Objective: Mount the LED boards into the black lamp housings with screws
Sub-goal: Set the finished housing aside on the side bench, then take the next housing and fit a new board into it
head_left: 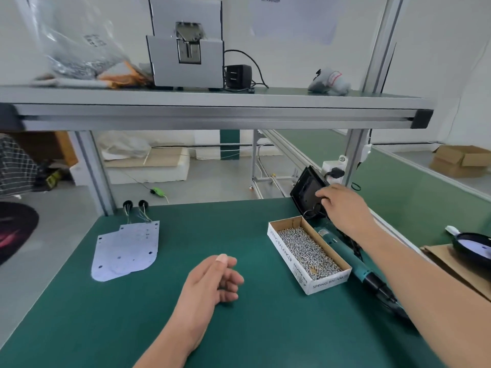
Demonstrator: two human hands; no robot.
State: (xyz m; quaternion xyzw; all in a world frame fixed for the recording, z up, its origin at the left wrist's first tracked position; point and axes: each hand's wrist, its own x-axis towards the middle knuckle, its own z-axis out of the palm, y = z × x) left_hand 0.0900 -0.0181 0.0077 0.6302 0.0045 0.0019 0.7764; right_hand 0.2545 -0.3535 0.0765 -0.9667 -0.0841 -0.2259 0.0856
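A black lamp housing [305,188] stands tilted at the far right of the green table [132,314], and my right hand [342,205] grips its right side. White LED boards [125,251] with wires lie flat at the left of the table. A cardboard box of screws [308,252] sits right of centre. Beside it lies a teal electric screwdriver [353,264], partly under my right forearm. My left hand [212,277] rests on the table with loosely curled fingers and holds nothing.
An aluminium shelf [212,112] spans overhead, carrying a grey screw feeder machine [186,49], a power adapter [237,75] and a plastic bag [77,43]. Another black housing [473,245] lies on cardboard at the far right. A green conveyor [398,181] runs beyond the right edge.
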